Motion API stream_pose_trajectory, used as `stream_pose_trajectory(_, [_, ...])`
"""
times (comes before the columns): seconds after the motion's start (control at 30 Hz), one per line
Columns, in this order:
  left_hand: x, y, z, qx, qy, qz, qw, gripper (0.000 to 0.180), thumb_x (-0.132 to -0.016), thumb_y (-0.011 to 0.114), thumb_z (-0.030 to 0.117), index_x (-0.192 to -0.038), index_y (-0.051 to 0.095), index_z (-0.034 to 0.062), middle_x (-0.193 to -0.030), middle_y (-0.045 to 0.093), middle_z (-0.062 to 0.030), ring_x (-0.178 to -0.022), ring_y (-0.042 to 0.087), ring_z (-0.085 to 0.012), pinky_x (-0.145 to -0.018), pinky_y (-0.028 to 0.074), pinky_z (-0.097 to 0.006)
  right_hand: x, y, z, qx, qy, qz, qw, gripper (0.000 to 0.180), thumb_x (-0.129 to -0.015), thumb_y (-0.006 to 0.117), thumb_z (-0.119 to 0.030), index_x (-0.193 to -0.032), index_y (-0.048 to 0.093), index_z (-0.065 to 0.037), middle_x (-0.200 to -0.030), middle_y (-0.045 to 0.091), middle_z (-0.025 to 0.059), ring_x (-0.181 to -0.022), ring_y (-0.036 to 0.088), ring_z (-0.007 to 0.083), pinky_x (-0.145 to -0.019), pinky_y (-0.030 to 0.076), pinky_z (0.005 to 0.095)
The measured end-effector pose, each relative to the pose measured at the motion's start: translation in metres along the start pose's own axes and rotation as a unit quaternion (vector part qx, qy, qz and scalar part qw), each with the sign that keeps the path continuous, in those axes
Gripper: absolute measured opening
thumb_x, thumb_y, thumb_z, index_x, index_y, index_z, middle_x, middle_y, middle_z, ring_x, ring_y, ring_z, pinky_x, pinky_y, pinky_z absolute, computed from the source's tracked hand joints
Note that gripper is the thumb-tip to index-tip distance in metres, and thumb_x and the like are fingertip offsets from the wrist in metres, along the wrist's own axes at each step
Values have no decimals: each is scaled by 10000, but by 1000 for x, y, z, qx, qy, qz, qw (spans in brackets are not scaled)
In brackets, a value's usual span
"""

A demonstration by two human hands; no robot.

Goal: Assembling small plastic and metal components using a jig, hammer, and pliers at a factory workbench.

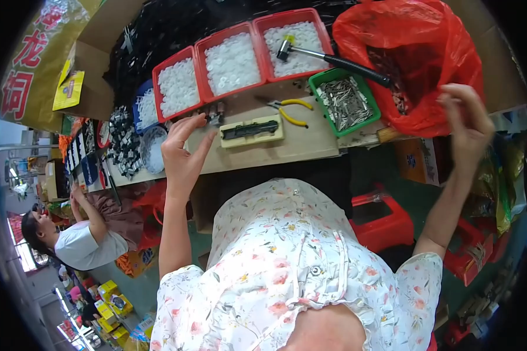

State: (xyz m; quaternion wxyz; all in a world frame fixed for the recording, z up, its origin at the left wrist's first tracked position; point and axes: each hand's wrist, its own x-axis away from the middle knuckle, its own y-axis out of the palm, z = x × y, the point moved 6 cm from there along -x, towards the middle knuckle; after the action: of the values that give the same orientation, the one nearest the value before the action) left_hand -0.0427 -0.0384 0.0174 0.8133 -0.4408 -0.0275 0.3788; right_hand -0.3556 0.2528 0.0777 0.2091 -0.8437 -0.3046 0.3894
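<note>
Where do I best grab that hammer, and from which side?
I'd grip the hammer by its black handle, near the free end, from the near right: the handle slants toward your right hand, while the head lies over the rightmost red tray.

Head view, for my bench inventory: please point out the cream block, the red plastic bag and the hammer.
Cream block [253, 140]: head view, on its front edge below the black piece.
Red plastic bag [459, 58]: head view, on its right-hand wall.
Hammer [341, 62]: head view, on its black handle.

Glossy crinkled red plastic bag [416, 26], shiny metal pieces [344, 102], matt block [240, 143], perhaps plastic
</note>
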Motion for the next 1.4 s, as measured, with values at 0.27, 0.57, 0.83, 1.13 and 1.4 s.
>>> stream_pose_trajectory(0.27, [31, 1, -31, -11, 77, 18, 997, 304, -777, 750, 35, -1075, 709, -14, -1040, 704, -159, -1078, 628, -332, -927, 493, -410, 23, 175, -69, -19, -129, -158, 979, 190, -804, 737, -32, -985, 679, -17, -963, 648, 120, -897, 652, 302, -778, 523, 376])
stream_pose_trajectory(0.57, [56, 1, -57, -19, 85, 61, 994, 264, -773, 748, 15, -1033, 704, 10, -1038, 690, -132, -1084, 617, -350, -912, 501, -431, 40, 282, -75, 83, -190, -239, 949, 188, -828, 684, -110, -1013, 665, -81, -932, 575, 65, -935, 593, 253, -807, 457, 391])
stream_pose_trajectory(0.83, [56, -7, -83, -56, 67, 71, 994, 264, -778, 735, 14, -1040, 699, 1, -1015, 683, -132, -1056, 613, -351, -893, 501, -426, 40, 287, -94, 198, -270, -289, 897, 162, -807, 604, -107, -959, 655, -82, -935, 552, 39, -974, 574, 196, -819, 439, 348])
stream_pose_trajectory(1.13, [7, 43, -86, -81, 151, 32, 985, 267, -775, 706, -5, -1040, 675, -11, -1002, 646, -136, -980, 583, -345, -854, 493, -424, 34, 289, -89, 138, -229, -319, 909, 118, -804, 591, -73, -920, 613, -63, -945, 552, 77, -982, 588, 250, -810, 465, 389])
stream_pose_trajectory(1.4, [-4, 53, -85, -123, 152, 2, 981, 228, -746, 702, -23, -966, 650, 4, -959, 611, -126, -953, 573, -340, -829, 492, -421, 36, 290, -83, 83, -185, -309, 929, 173, -768, 633, -18, -935, 590, -40, -966, 550, 107, -986, 584, 296, -813, 471, 408])
